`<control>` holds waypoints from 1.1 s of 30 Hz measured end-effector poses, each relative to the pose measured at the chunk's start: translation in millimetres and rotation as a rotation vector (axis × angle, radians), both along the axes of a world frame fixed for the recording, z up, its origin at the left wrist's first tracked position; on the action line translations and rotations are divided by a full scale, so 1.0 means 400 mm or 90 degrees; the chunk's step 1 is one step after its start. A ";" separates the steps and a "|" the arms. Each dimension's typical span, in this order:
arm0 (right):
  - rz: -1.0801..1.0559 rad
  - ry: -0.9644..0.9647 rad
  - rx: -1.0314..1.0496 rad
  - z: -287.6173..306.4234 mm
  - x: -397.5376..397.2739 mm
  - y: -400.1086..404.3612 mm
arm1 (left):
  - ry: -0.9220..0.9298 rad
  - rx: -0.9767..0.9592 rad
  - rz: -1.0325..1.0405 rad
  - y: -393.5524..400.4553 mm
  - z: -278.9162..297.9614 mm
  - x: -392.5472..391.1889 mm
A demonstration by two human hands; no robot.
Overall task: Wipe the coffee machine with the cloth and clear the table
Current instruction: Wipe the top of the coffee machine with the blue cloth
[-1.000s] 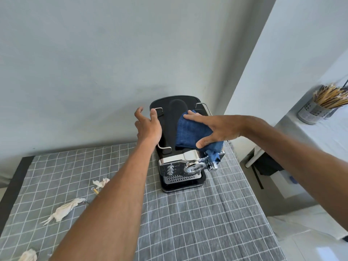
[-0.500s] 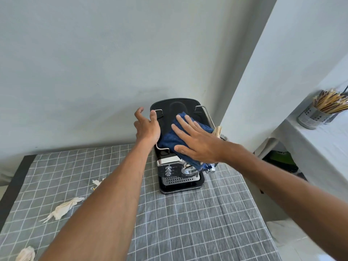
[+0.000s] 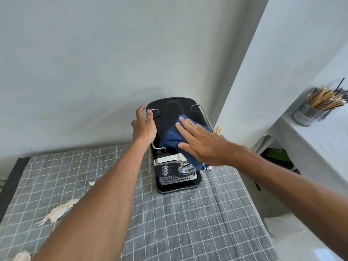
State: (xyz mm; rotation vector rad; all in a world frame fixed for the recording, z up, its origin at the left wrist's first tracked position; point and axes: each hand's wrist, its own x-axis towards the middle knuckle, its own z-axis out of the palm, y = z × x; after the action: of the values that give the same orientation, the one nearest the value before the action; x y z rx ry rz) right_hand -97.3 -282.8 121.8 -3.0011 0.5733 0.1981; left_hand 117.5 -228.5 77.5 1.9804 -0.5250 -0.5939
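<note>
Crumpled scraps of pale paper [image 3: 56,211] lie along the left side of a table [image 3: 188,223] covered in a grey checked cloth, another scrap [image 3: 22,256] sitting at the near left corner and a small bit [image 3: 91,183] further in. A person's left hand [image 3: 144,127] grips the left edge of a black coffee machine [image 3: 177,178], fingers curled over its top by the wire rail [image 3: 154,110]. The machine stands at the far side of the table against a pale wall. The right hand [image 3: 199,144], fingers straight and spread, presses a blue cloth [image 3: 172,137] flat on the machine's top, the cloth's lower end hanging over the chrome front. At far right, a perforated metal holder [image 3: 307,114] packed with sticks stands on a white counter [image 3: 320,144].
</note>
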 end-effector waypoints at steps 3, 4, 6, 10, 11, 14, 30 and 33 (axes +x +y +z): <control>-0.091 0.031 0.015 -0.002 0.039 -0.048 | 0.011 0.012 -0.006 0.000 0.006 -0.005; -0.122 0.028 0.022 -0.001 0.067 -0.051 | 0.016 0.017 -0.004 0.001 0.007 -0.005; -0.156 -0.001 0.027 -0.007 0.118 -0.045 | 0.026 0.020 0.000 0.000 0.007 -0.004; -0.096 -0.056 0.015 -0.024 0.102 0.031 | 0.019 0.003 0.014 -0.001 0.001 -0.003; -0.057 -0.072 0.002 -0.028 0.077 0.063 | 0.011 -0.002 0.019 -0.002 -0.001 -0.003; 0.013 -0.069 0.003 -0.026 -0.002 0.113 | -0.014 -0.012 0.013 -0.004 -0.005 -0.007; -0.061 -0.086 0.006 -0.026 0.093 0.035 | -0.047 -0.010 0.016 -0.008 0.002 -0.012; 0.013 -0.076 0.022 -0.029 0.000 0.074 | -0.070 0.001 -0.003 -0.008 0.004 -0.013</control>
State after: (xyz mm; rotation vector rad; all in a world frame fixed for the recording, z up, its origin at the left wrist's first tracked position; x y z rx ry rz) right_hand -97.3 -253.1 110.3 -2.9619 0.5214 0.0296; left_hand 112.4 -231.8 79.2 2.0223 -0.5958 -0.4909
